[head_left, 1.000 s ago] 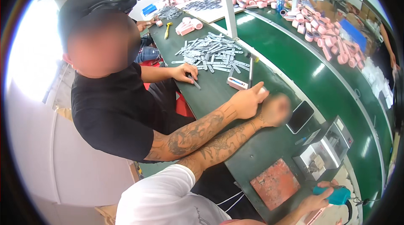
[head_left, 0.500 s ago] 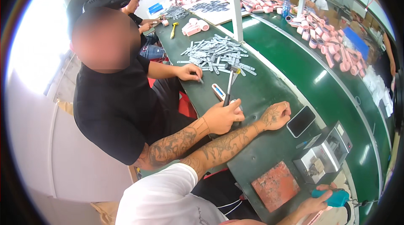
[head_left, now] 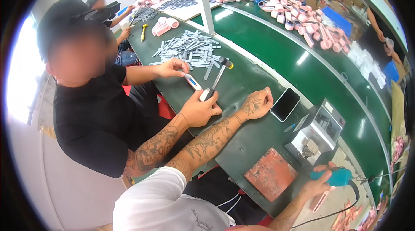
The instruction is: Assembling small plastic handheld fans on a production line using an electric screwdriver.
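My left hand (head_left: 256, 103) rests on the green table with its fingers curled in, just left of a phone (head_left: 285, 104). Nothing shows sticking out of that loose fist. At the lower right, my right hand (head_left: 317, 185) is wrapped round a teal corded hand tool (head_left: 338, 177). Below that tool hangs a pink, long-shaped piece (head_left: 319, 200); I cannot tell whether the hand also holds it. A worn red square plate (head_left: 271, 174) lies on the table between my arms. Beyond it stands a grey metal machine (head_left: 312, 144) with a clear cover.
Left of me, a co-worker holds a hammer (head_left: 218, 77) and touches a white handle-shaped piece (head_left: 193, 82). Flat grey strips (head_left: 190, 49) lie heaped farther back. A white post (head_left: 202, 2) rises beside the green conveyor (head_left: 276, 54). Pink parts (head_left: 302, 21) are piled beyond.
The whole scene has shifted left in the view. The co-worker's far hand has moved to the white piece. My left hand stays by the phone and my right keeps the teal tool.
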`<state>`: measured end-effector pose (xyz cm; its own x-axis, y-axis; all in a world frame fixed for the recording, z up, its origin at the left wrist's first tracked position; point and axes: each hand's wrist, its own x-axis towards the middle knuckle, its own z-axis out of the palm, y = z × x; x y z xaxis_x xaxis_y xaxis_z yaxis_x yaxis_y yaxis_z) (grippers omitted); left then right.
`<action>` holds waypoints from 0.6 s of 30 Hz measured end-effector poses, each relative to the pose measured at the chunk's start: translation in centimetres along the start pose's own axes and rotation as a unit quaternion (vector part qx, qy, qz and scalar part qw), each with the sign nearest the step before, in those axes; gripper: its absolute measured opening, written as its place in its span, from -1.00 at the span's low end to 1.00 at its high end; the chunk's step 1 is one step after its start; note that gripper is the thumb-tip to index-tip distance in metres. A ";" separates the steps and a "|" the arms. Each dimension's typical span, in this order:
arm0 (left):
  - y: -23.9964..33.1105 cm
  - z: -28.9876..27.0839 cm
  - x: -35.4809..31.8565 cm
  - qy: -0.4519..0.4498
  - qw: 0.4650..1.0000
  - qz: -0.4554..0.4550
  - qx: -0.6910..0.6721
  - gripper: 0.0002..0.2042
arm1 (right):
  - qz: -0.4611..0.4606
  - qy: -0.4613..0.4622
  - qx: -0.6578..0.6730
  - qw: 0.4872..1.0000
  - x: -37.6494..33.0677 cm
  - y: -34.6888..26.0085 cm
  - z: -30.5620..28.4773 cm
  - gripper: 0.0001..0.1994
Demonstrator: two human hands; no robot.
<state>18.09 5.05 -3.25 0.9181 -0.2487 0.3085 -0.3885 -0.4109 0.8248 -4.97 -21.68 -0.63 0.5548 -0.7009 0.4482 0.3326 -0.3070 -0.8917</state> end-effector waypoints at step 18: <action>0.5 -0.2 -0.1 -0.011 1.000 0.001 0.025 -0.92 | -0.015 0.018 0.010 1.000 0.0 -1.7 1.1 -0.43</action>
<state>17.77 5.07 -2.75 0.9160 -0.2677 0.2989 -0.3935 -0.4540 0.7994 -4.70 -20.43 0.96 0.5174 -0.7145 0.4710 0.3641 -0.3143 -0.8767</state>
